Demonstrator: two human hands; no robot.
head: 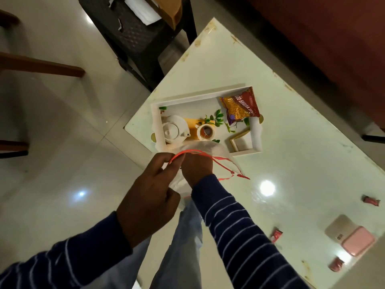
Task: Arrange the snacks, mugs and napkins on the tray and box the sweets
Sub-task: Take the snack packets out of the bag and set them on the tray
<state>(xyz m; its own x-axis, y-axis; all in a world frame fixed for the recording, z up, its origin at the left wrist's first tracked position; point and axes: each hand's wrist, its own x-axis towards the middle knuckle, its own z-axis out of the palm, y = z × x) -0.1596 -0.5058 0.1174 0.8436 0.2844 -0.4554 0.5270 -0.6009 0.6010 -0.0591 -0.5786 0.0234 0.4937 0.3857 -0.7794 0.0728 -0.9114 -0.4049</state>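
A clear zip bag point(205, 151) with a red seal strip hangs open at the table's near corner. My left hand point(152, 195) pinches the bag's red rim. My right hand point(196, 168) is pushed down inside the bag, its fingers hidden. Beyond it a white tray point(187, 99) holds a white teapot point(174, 129), a mug of tea point(206, 132), a red and gold snack packet point(240, 108) and a small open box point(241, 141). Three red wrapped sweets point(277, 235) point(370, 200) point(336, 264) lie loose on the table at the right.
A pink box point(357, 240) sits on a beige one near the table's right edge. A dark chair point(133, 32) with white paper and a brown bag stands past the far corner. Glossy floor tiles lie to the left.
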